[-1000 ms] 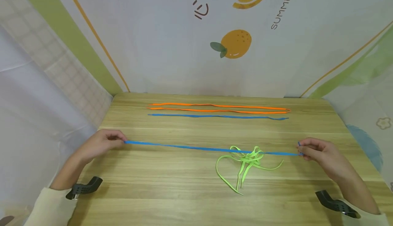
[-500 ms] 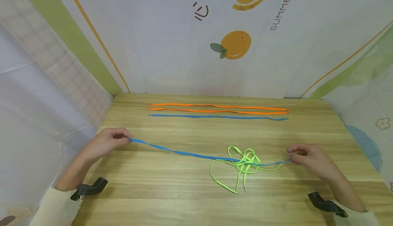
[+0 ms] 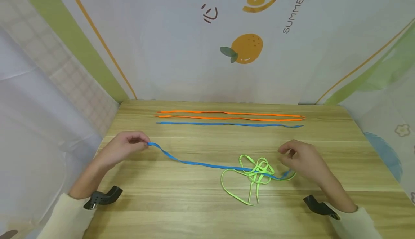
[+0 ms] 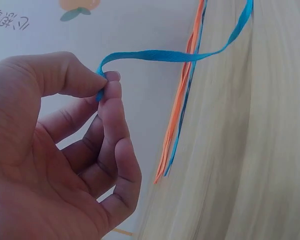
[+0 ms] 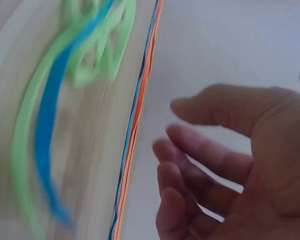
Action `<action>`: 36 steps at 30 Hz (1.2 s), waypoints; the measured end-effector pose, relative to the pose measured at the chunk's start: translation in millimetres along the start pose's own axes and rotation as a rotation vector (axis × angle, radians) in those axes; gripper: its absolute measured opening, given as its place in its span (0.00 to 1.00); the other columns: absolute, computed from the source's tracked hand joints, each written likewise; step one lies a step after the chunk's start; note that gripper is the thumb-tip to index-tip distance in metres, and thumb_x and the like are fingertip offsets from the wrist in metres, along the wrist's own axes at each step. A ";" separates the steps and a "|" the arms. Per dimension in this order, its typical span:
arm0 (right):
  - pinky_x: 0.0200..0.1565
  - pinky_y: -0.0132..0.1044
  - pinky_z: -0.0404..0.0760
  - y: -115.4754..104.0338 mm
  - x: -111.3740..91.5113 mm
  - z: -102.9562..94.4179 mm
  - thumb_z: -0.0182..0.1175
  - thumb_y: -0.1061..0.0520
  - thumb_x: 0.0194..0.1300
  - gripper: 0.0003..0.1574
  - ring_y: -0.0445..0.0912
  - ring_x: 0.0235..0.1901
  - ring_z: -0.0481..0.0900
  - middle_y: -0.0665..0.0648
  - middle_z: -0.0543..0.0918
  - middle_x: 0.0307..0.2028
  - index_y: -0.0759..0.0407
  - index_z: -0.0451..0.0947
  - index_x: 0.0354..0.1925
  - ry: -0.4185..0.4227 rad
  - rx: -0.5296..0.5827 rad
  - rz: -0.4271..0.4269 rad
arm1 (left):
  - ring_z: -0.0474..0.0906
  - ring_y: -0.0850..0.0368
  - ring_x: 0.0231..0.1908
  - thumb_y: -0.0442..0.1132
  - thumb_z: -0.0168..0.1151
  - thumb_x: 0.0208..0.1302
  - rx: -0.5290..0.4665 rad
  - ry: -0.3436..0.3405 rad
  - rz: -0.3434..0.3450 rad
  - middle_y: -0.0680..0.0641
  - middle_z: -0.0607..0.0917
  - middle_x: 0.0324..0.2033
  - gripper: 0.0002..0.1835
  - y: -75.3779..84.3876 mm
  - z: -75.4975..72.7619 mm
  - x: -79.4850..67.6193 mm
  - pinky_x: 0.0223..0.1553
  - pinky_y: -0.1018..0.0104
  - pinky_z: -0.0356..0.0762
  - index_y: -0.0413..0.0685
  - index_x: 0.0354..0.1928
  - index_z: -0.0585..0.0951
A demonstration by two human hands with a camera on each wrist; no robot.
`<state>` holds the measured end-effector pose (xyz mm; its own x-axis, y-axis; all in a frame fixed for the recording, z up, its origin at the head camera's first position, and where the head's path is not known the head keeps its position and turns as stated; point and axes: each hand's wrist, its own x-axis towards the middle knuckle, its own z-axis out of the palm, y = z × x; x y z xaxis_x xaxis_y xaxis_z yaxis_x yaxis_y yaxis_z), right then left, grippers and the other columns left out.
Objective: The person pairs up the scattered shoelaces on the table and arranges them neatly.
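While left hand [image 3: 121, 147] pinches 1 blue lace [image 4: 155, 55] at end | right hand [image 3: 304, 159]: loosely curled, narrowly parted

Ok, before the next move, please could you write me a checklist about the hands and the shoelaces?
1. Left hand pinches the held blue shoelace: ok.
2. Right hand free: ok, it holds nothing.
3. Free end at rest: cannot tell, blurred.
4. Held blue shoelace clear of green shoelace tangle: not ok, it lies across.
5. Far blue shoelace laid out: ok, nearly straight beside the orange strands.
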<state>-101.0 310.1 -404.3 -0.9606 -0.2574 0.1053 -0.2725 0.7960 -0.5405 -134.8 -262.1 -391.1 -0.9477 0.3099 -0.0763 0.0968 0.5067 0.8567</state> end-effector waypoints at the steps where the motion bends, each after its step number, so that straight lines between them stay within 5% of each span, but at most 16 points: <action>1: 0.36 0.38 0.82 -6.1 2.5 3.8 0.75 0.61 0.67 0.08 0.42 0.37 0.83 0.46 0.89 0.39 0.56 0.91 0.45 -0.014 0.005 -0.035 | 0.83 0.55 0.45 0.33 0.65 0.77 -0.006 -0.001 0.003 0.40 0.88 0.47 0.09 0.2 0.8 0.8 0.49 0.60 0.82 0.34 0.50 0.87; 9: 0.34 0.34 0.80 -36.5 25.8 36.8 0.74 0.66 0.65 0.10 0.33 0.31 0.77 0.37 0.87 0.34 0.51 0.93 0.39 -0.157 0.006 -0.255 | 0.83 0.54 0.45 0.32 0.67 0.75 -0.039 -0.017 0.011 0.38 0.88 0.46 0.08 -0.6 8.8 6.2 0.50 0.62 0.82 0.32 0.49 0.87; 20: 0.32 0.33 0.77 -42.9 38.0 55.5 0.77 0.63 0.61 0.07 0.35 0.28 0.74 0.38 0.79 0.27 0.51 0.90 0.33 -0.345 0.027 -0.210 | 0.84 0.48 0.47 0.32 0.65 0.76 -0.029 -0.026 0.005 0.39 0.89 0.45 0.08 -3.8 9.2 6.9 0.51 0.60 0.82 0.33 0.49 0.87; 27: 0.33 0.34 0.77 -38.2 38.2 57.6 0.75 0.65 0.61 0.11 0.35 0.28 0.74 0.38 0.79 0.27 0.48 0.87 0.29 -0.354 0.042 -0.251 | 0.83 0.49 0.47 0.32 0.65 0.76 -0.033 -0.024 -0.007 0.39 0.88 0.46 0.09 -7.5 6.7 6.7 0.51 0.59 0.82 0.32 0.49 0.87; 36: 0.33 0.35 0.77 -22.7 33.2 43.6 0.74 0.62 0.69 0.05 0.40 0.29 0.75 0.46 0.85 0.33 0.55 0.89 0.35 -0.398 0.349 -0.145 | 0.81 0.55 0.45 0.32 0.64 0.76 -0.024 0.006 -0.027 0.42 0.88 0.45 0.09 -16.7 -0.2 4.8 0.49 0.60 0.80 0.33 0.50 0.87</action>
<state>-124.4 259.6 -424.8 -0.8010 -0.5923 -0.0876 -0.3015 0.5254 -0.7956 -141.0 -269.2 -405.7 -0.9518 0.2913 -0.0964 0.0639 0.4953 0.8664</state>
